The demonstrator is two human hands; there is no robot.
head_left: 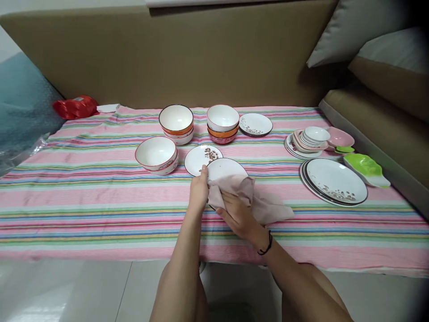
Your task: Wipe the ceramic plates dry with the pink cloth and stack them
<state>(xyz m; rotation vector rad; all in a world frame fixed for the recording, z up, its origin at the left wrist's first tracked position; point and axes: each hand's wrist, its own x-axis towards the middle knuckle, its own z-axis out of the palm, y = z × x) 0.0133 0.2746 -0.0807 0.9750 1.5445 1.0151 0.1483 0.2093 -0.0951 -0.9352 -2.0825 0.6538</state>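
Observation:
My left hand (199, 190) grips the left rim of a white plate with a dark edge (225, 168), held just above the striped cloth. My right hand (238, 215) presses a beige cloth (258, 201) against the plate's near side; its fingers are closed on the cloth, and a black band sits on the wrist. The cloth covers the plate's lower half and trails off to the right. A small flower-patterned plate (198, 158) lies flat just behind the held plate.
The striped tablecloth (83, 201) covers a low surface before a tan sofa. Stacked bowls (176, 123) (222, 123), a single bowl (156, 154), a small plate (255, 124), large plates (335, 181), small dishes (311, 138), green dishes (365, 167) and a red packet (75, 106) surround it.

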